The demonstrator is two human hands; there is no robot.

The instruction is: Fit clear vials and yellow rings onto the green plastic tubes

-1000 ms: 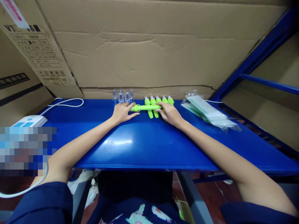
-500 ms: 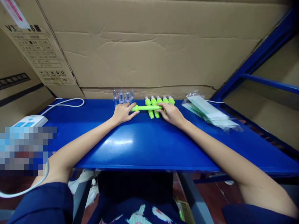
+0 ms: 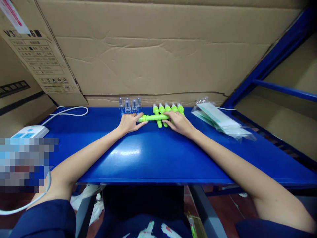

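Note:
A slim lime-green pen-like tube (image 3: 156,117) lies level between my hands, crossing in front of a row of similar tubes. My left hand (image 3: 129,123) pinches its left end, where a yellow ring and a clear part show. My right hand (image 3: 180,123) has its thumb and fingers closed round the right end, which they hide. Behind it, several matching green tubes (image 3: 158,123) with clear tips lie side by side, partly covered by my right hand. Several clear plastic caps (image 3: 127,105) stand upright behind my left hand.
Clear plastic bags with pale sheets (image 3: 218,117) lie at the right of the blue table (image 3: 148,158). A white power strip (image 3: 31,131) and its cable are at the left. Cardboard (image 3: 158,66) walls the back, and a blue metal frame (image 3: 279,62) rises at the right.
My right hand has closed further over the tube's right end, shifting slightly left along it. My left hand keeps its pinch. The whole view has shifted slightly.

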